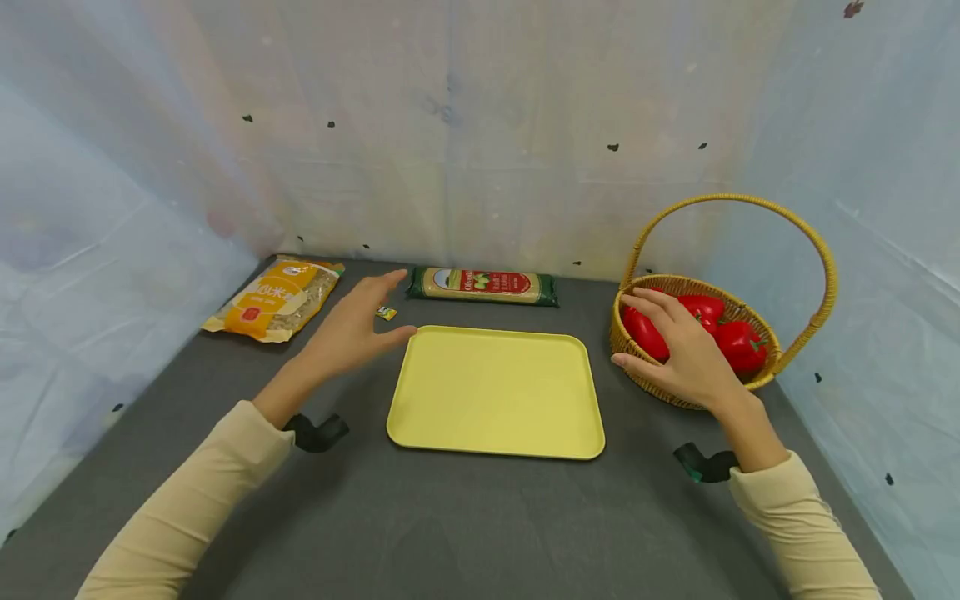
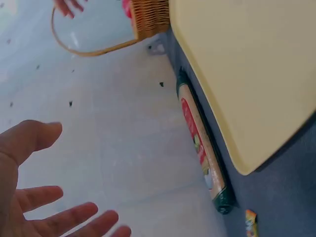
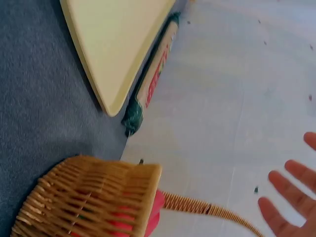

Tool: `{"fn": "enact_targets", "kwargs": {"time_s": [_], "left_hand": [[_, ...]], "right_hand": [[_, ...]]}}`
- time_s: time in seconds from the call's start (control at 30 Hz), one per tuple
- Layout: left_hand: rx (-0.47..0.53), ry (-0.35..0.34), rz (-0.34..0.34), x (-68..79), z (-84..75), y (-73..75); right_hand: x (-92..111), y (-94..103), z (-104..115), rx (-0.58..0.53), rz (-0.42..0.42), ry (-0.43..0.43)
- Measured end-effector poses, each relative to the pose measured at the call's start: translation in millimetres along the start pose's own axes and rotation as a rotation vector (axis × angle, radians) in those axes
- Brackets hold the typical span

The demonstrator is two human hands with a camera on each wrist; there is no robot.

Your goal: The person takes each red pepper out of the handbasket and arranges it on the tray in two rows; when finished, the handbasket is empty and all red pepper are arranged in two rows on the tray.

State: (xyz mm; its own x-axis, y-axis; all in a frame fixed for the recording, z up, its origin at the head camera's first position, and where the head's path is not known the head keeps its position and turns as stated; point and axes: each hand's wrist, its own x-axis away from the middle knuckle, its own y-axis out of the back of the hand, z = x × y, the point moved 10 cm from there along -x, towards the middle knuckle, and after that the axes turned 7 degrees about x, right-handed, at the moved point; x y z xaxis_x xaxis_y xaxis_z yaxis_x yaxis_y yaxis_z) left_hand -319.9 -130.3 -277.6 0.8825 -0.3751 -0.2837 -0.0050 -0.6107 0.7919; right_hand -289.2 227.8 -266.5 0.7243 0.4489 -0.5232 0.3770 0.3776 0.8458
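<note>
Above the table, my left hand hovers near the left edge of a yellow tray, thumb and fingers spread and holding nothing. A small yellow packet lies just beyond it. My right hand is in the air in front of a wicker basket, its fingers extended and nothing in them. Several red bell peppers fill the basket, partly hidden by that hand. In the left wrist view the left hand shows loose, parted fingers; the right wrist view shows the right hand's fingers apart too.
A long green-ended noodle pack lies behind the tray, close to the back curtain. At the far left is an orange and clear bag of grain. The basket's tall handle arches up on the right. Pale curtains enclose the grey table.
</note>
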Motion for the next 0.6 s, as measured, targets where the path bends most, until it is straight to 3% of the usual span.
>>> {"fn": "enact_targets", "kwargs": {"time_s": [0.2,0.43,0.6], "left_hand": [[0.152,0.022,-0.031,3.4,19.2,-1.8],[0.186,0.071,-0.016,4.0,43.0,-16.9],[0.187,0.090,0.022,3.0,59.2,-32.0]], "right_hand": [[5.0,13.5,-20.2,-0.082,-0.108,-0.022],[9.6,22.2,-42.8,-0.108,-0.168,-0.056],[10.9,24.1,-59.8,-0.129,-0.155,-0.118]]}}
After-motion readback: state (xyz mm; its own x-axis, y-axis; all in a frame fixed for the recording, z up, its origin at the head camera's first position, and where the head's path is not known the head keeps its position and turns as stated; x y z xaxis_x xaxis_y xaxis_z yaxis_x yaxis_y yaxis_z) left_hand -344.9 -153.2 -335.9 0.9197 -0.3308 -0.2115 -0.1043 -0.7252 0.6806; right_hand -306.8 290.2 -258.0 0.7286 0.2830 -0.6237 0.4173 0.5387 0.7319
